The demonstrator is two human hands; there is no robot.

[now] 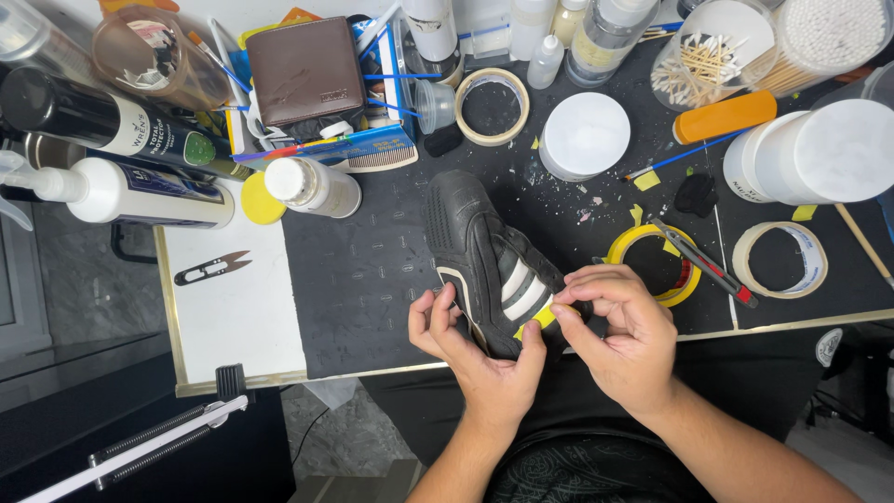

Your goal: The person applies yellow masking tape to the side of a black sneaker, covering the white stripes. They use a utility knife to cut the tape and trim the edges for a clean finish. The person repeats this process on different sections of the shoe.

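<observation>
One black shoe (484, 261) with white stripes lay on the black mat (363, 279), its heel end at the near edge of the table (233, 317). Two hands were on it. The left hand (480, 359) was curled under the heel end and held the shoe. The right hand (619, 326) was bent, with its fingertips pinching one small piece of yellow tape (543, 318) against the shoe's side.

Three rolls of tape lay on the mat: one yellow roll (656, 265) just beside the right hand, and two pale rolls (780, 259) (492, 105) farther off. One red and black knife (705, 264) lay across the yellow roll. One pair of small black snips (212, 268) lay on the white part of the table, well apart from the hands. One brown wallet (305, 70) sat at the back.
</observation>
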